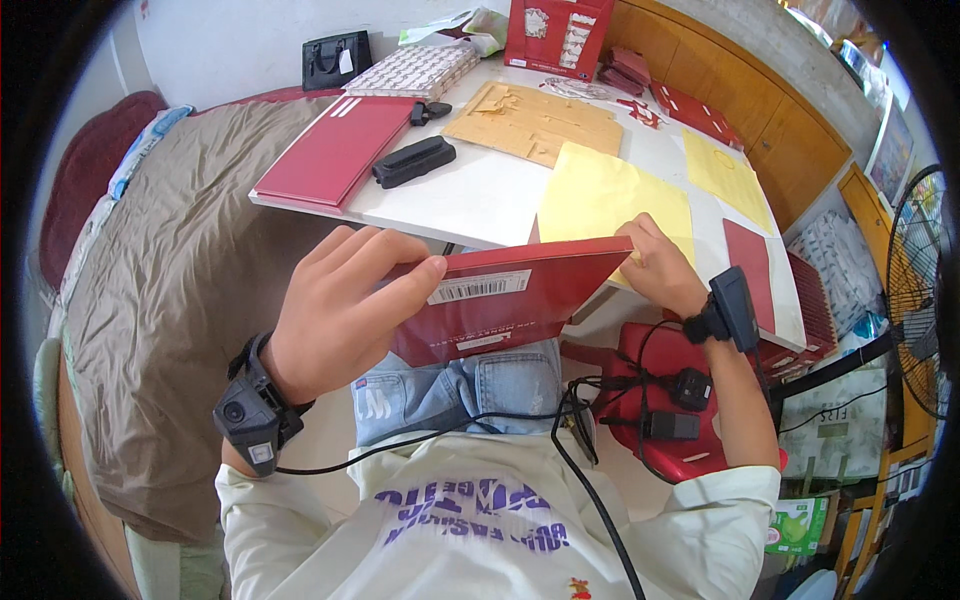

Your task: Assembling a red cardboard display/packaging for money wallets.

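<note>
A flat dark red cardboard box (500, 312) is held in front of me above my lap, tilted, with a white barcode sticker on its upper part. My left hand (345, 300) grips its left end, thumb over the top edge, and some fingertips are hidden behind it. At the right end, the curled fingers of my right hand (655, 265) close on the box's corner. Just beyond the box, a yellow sheet (610, 195) lies on the white table (480, 205), partly covered by the box and my right hand.
On the table are a red flat box (335, 155), a black case (414, 161), a brown cardboard sheet (535, 122) and a red display box (558, 38). A bed (190, 220) stands left; a red stool (655, 370) with cables and a fan (918, 290) are right.
</note>
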`<state>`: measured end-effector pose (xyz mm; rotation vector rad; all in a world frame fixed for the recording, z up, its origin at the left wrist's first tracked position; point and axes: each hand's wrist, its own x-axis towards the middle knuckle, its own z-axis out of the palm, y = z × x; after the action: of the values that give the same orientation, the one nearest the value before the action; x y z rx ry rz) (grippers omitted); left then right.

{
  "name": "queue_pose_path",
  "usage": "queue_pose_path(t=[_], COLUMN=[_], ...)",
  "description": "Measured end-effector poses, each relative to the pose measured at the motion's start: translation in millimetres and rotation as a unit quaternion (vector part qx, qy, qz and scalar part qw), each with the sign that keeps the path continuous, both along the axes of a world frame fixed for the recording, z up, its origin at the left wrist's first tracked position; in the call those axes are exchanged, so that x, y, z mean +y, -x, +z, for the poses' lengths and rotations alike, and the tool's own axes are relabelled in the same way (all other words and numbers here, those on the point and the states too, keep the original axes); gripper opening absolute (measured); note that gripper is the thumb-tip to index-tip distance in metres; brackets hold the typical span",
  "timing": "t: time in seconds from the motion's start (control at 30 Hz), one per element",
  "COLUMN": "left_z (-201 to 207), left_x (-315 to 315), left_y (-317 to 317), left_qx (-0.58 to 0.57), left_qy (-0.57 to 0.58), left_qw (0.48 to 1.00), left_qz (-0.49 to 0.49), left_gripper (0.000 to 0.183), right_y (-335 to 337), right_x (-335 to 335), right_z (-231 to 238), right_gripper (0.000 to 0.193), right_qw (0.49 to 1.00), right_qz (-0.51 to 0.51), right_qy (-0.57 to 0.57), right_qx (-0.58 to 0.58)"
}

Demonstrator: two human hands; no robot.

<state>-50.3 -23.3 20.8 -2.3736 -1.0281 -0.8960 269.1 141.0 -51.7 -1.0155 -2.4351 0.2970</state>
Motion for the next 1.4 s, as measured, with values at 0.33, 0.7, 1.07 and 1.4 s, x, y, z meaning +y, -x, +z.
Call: queue_pose_path(t=[0.33, 0.7, 1.07, 1.4], left_z=[1.7, 2.3, 1.7, 1.7], left_x=[-1.8, -1.3, 0.3, -0.8], left_y=[-1.3, -0.1, -2.2, -2.6], left_qx=[0.002, 0.005, 0.005, 0.01], left_qy=[0.007, 0.012, -0.002, 0.012], left_qw=[1.0, 1.0, 1.0, 1.0], left_qz=[-0.001, -0.017, -0.003, -0.013], left_gripper=[0.027, 0.032, 0.025, 0.032], right_y=[-0.6, 2.1, 5.2, 5.1], right_x=[15.9, 9.5, -0.9, -3.4], right_z=[-2.5, -5.1, -9.0, -9.3], right_gripper=[0.015, 0.014, 0.012, 0.019], right_qw=[0.997, 0.999, 0.999, 0.997], right_qz=[-0.004, -0.022, -0.027, -0.023], right_qy=[0.051, 0.001, -0.047, -0.079], right_qx=[-0.056, -0.045, -0.002, 0.011])
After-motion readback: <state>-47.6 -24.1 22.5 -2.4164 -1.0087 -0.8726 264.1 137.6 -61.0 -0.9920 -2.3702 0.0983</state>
